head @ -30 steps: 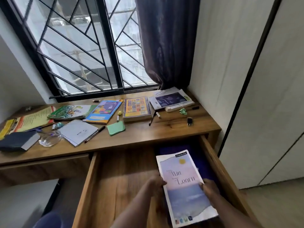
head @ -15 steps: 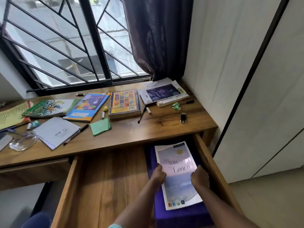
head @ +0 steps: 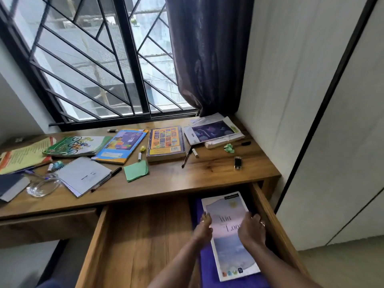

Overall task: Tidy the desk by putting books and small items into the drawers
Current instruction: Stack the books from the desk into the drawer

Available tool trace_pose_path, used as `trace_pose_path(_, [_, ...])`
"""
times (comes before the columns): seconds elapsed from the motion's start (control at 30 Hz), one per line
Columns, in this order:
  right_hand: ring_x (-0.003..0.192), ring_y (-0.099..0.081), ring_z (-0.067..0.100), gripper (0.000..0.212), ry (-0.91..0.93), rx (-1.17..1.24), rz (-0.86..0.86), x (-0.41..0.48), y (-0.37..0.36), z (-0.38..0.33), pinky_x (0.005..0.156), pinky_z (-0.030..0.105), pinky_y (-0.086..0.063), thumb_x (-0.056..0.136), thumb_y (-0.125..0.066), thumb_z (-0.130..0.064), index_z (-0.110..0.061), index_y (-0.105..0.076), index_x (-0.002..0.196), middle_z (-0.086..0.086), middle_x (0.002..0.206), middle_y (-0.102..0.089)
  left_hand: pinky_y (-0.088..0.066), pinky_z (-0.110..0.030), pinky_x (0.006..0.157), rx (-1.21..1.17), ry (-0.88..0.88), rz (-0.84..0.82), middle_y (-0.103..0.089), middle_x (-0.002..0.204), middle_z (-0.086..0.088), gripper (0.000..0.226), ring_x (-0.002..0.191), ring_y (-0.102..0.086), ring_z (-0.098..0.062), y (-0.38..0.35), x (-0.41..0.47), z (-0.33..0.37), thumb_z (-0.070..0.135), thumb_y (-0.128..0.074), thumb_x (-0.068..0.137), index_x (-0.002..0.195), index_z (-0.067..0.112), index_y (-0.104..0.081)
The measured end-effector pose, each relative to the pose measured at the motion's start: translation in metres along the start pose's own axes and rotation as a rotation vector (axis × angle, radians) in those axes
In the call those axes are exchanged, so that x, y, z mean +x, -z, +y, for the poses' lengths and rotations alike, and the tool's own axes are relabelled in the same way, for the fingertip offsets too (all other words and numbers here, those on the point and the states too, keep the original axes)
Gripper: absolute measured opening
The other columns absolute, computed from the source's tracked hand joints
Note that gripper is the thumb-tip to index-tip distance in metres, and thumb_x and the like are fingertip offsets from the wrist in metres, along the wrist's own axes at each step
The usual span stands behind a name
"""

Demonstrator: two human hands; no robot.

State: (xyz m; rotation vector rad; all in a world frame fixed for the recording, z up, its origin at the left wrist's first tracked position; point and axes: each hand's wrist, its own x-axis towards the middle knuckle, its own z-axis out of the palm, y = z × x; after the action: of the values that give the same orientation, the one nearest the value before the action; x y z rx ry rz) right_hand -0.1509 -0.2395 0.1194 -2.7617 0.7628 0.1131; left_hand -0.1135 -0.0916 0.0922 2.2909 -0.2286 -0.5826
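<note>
Bench (head: 187, 183), wooden, under a barred window; contents, left to right:
- dark book (head: 10, 186), at the left edge.
- glass bowl (head: 42, 187), just beside it.
- spiral notepad (head: 83, 175), with a black pen (head: 107, 179) lying along its right edge.
- green book (head: 76, 145), blue-orange book (head: 121, 146) and thick yellow book (head: 165, 143), in a row nearer the window.
- green paper (head: 136, 170), flat, in front of the blue-orange book.
- USB stick (head: 237, 162), alone near the right end.

Drawer (head: 141, 246), pulled out below the bench; left part bare wood.
- left hand (head: 202, 229): grip closed on the left edge of the pale book (head: 228, 231).
- pale book: lies on a purple book (head: 205, 265) at the drawer's right side.
- right hand (head: 251, 229): grip closed on the pale book's right edge, against the drawer wall.
</note>
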Motion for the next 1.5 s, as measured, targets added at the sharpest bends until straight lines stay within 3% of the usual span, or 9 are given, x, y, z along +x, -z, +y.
trace_pose_path(0.13, [0.118, -0.051, 0.025, 0.036, 0.150, -0.013, 0.109, 0.010, 0.036, -0.024, 0.095, 0.028, -0.043, 0.095, -0.045, -0.016, -0.010, -0.043, 0.130, 0.012, 0.133, -0.045, -0.040, -0.020, 0.098, 0.178, -0.115, 0.067, -0.030, 0.153, -0.014, 0.051, 0.143, -0.029, -0.027, 0.047, -0.007, 0.018, 0.030, -0.032, 0.103, 0.148, 0.005, -0.029])
trace_pose_path(0.3, [0.117, -0.050, 0.025, 0.035, 0.254, -0.020, 0.139, 0.043, 0.064, -0.046, 0.094, 0.029, -0.044, 0.093, -0.051, -0.012, -0.011, -0.046, 0.127, 0.012, 0.133, -0.045, -0.019, -0.026, 0.117, 0.265, -0.147, 0.230, -0.018, 0.158, -0.013, 0.059, 0.146, -0.021, -0.025, 0.094, 0.030, 0.033, 0.001, -0.033, 0.098, 0.152, 0.010, -0.012])
trace_pose_path(0.57, [0.121, -0.051, 0.032, 0.034, 0.381, 0.046, 0.110, 0.190, 0.077, -0.105, 0.101, 0.038, -0.043, 0.094, -0.043, -0.010, -0.008, -0.053, 0.126, 0.016, 0.140, -0.043, -0.024, -0.036, 0.119, 0.522, -0.189, 0.333, -0.019, 0.158, -0.011, 0.059, 0.147, -0.017, -0.025, 0.160, 0.151, 0.086, 0.019, -0.044, 0.099, 0.151, 0.006, -0.017])
trace_pose_path(0.77, [0.124, -0.049, 0.028, 0.037, 0.492, 0.114, 0.155, 0.278, 0.072, -0.133, 0.104, 0.033, -0.038, 0.093, -0.037, -0.006, -0.002, -0.054, 0.126, 0.015, 0.135, -0.050, -0.053, -0.041, 0.089, 0.639, -0.293, 0.450, -0.061, 0.124, -0.013, 0.042, 0.113, -0.061, -0.031, 0.190, 0.243, 0.098, 0.014, -0.057, 0.091, 0.133, 0.015, -0.048])
trace_pose_path(0.87, [0.126, -0.047, 0.028, 0.038, 0.516, 0.171, 0.135, 0.306, 0.068, -0.141, 0.103, 0.031, -0.036, 0.092, -0.037, -0.002, 0.000, -0.053, 0.127, 0.016, 0.135, -0.051, -0.048, -0.035, 0.089, 0.877, -0.295, 0.448, -0.064, 0.118, -0.012, 0.031, 0.110, -0.062, -0.030, 0.195, 0.266, 0.112, 0.020, -0.055, 0.090, 0.119, 0.010, -0.059])
trace_pose_path(1.03, [0.139, -0.034, 0.025, 0.047, 0.573, 0.192, 0.090, 0.321, 0.052, -0.148, 0.115, 0.032, -0.026, 0.095, -0.031, -0.001, -0.002, -0.038, 0.142, 0.015, 0.148, -0.039, -0.041, -0.036, 0.099, 1.054, -0.258, 0.362, -0.058, 0.127, -0.012, 0.035, 0.121, -0.053, -0.029, 0.192, 0.301, 0.115, 0.020, -0.042, 0.096, 0.129, 0.011, -0.050])
trace_pose_path(1.23, [0.135, -0.039, 0.026, 0.049, 0.574, 0.243, 0.098, 0.322, 0.053, -0.148, 0.112, 0.033, -0.029, 0.093, -0.031, 0.001, -0.002, -0.038, 0.142, 0.015, 0.144, -0.044, -0.049, -0.041, 0.087, 1.183, -0.195, 0.347, -0.060, 0.123, -0.013, 0.035, 0.114, -0.060, -0.034, 0.185, 0.300, 0.116, 0.014, -0.036, 0.099, 0.133, 0.011, -0.046])
trace_pose_path(1.4, [0.136, -0.036, 0.025, 0.047, 0.535, 0.371, 0.056, 0.308, 0.071, -0.144, 0.110, 0.029, -0.029, 0.096, -0.033, 0.000, -0.002, -0.034, 0.143, 0.014, 0.147, -0.039, -0.044, -0.041, 0.094, 1.127, -0.211, 0.584, -0.061, 0.120, -0.018, 0.032, 0.114, -0.058, -0.035, 0.198, 0.292, 0.136, 0.006, -0.032, 0.097, 0.124, 0.004, -0.050])
trace_pose_path(1.5, [0.132, -0.041, 0.025, 0.046, 0.559, 0.436, -0.003, 0.290, 0.078, -0.138, 0.105, 0.031, -0.035, 0.097, -0.037, -0.002, -0.009, -0.036, 0.142, 0.011, 0.146, -0.040, -0.052, -0.042, 0.075, 0.959, -0.321, 0.800, -0.069, 0.091, -0.019, 0.021, 0.088, -0.067, -0.038, 0.218, 0.280, 0.157, 0.011, -0.049, 0.085, 0.097, 0.004, -0.065])
